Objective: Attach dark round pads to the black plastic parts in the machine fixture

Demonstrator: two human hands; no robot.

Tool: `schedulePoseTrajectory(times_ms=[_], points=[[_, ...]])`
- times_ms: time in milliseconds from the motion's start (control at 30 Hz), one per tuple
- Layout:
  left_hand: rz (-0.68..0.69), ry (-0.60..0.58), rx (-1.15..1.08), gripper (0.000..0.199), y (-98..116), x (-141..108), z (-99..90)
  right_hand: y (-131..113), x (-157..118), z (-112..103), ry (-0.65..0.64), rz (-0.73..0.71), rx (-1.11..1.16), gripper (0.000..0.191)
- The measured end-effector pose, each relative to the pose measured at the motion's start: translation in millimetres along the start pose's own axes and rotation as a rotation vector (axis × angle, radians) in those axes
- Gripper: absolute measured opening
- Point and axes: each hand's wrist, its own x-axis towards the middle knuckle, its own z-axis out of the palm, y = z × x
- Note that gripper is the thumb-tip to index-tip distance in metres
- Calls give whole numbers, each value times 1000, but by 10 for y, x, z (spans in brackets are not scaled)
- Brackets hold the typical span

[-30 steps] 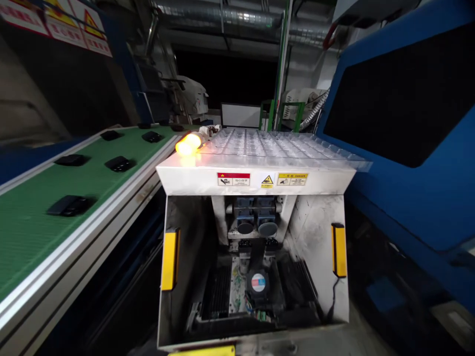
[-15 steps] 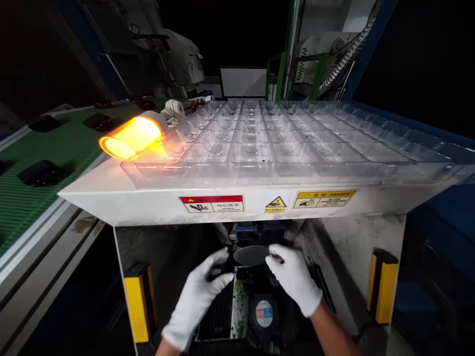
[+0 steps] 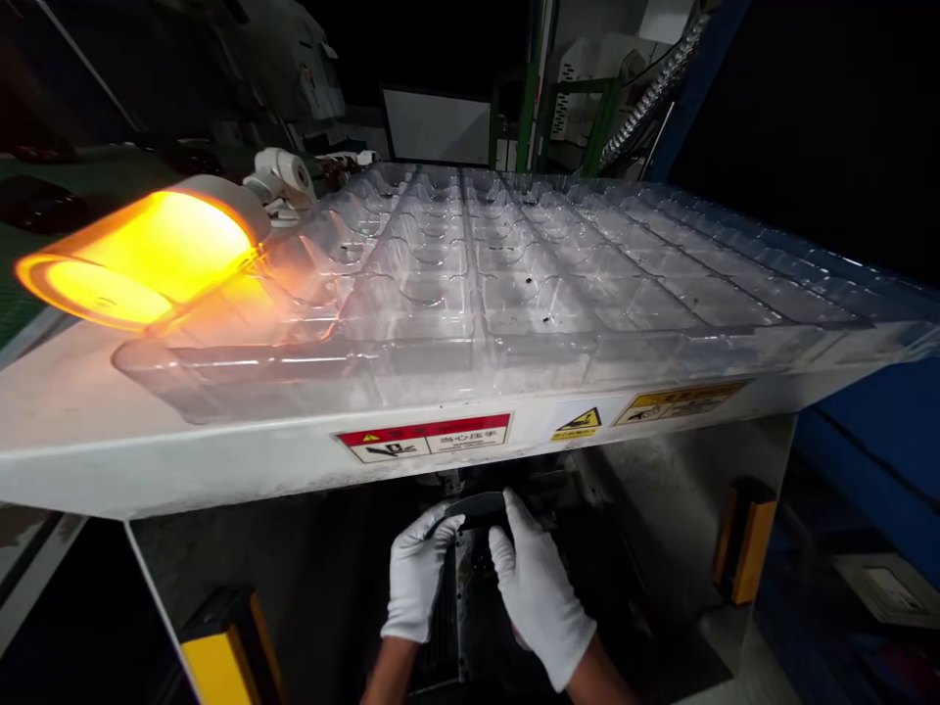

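A thin dark round disc (image 3: 477, 505) is between my gloved hands, below the front edge of the white bench. My left hand (image 3: 420, 573), in a white glove, pinches the disc's left edge between thumb and fingers. At the right edge, the fingers of my right hand (image 3: 541, 597), gloved too, are closed around the rim with the thumb lower down. Only the disc's upper part shows between the hands. Beneath it runs a pale machine rail (image 3: 468, 597) in the dark recess.
A clear plastic tray (image 3: 411, 362) with many pockets lies on the white bench (image 3: 220, 470). A glowing orange lamp (image 3: 147, 259) stands at its left corner. Warning labels (image 3: 426, 438) mark the bench front. Yellow-and-black sensor posts (image 3: 231, 646) flank the recess. Dark parts lie on a conveyor at left.
My left hand has closed from open and taken the disc's left edge. The right hand still has the other edge. The view has turned and moved nearer to the tray.
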Motion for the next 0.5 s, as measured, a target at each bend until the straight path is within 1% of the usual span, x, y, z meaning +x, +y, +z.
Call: schedulePoseTrajectory(times_ms=[67,167,233,367,500], points=[[-14,-1,-4,29,-14,16,0,87,-67,80,11,44,130,63],[-39,-12,5,30,-63,47,6,298,-122,223,-23,162,347,67],[-45,-9,17,31,-92,60,30,427,-127,313,-46,206,459,69],[-37,-15,62,37,-63,-6,127,577,-95,452,-39,206,688,71],[-25,-92,86,46,-5,-171,223,636,-74,523,-15,181,752,73]])
